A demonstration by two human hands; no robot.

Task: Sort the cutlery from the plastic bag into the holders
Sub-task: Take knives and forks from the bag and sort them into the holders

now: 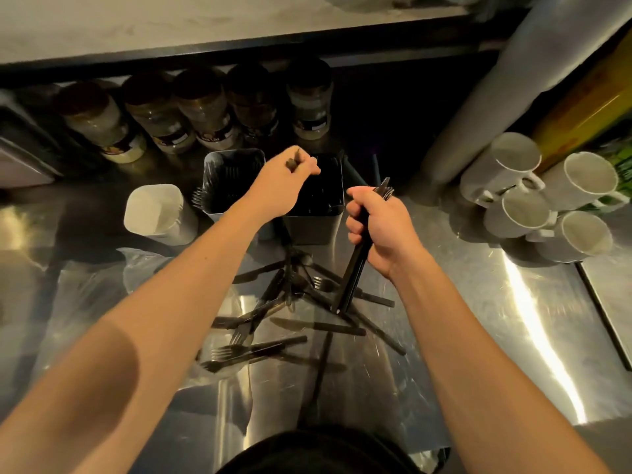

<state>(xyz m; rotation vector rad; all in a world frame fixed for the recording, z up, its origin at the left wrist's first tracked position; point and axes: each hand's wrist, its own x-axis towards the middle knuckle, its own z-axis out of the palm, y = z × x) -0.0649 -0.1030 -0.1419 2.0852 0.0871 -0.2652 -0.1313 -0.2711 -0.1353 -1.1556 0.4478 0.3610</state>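
Looks like mid-sort here. The left hand (285, 186) is up over the two square metal holders in the centre of the frame, fingers pinched on a small dark cutlery piece (294, 160) held right above the right-hand dark holder (316, 203), which already looks packed with black pieces. The left-hand grey holder (232, 179) sits touching it and has forks inside, plus one hanging at its outer side.

The right hand (379, 227), just right of the holders, is wrapped tight round a bundle of black plastic cutlery (357, 268), tips poking out the top and handles angled down toward the shiny steel surface (496, 336).

The loose pile of black plastic forks and knives (294, 302) is spread over the surface in the lower middle, criss-crossed every which way. The clear plastic bag (102, 285) lies crumpled at the left, looks emptied.

My guess at the next move: let go of the pinched piece into the holder, then feed in the bundle by type. Plenty left to do.
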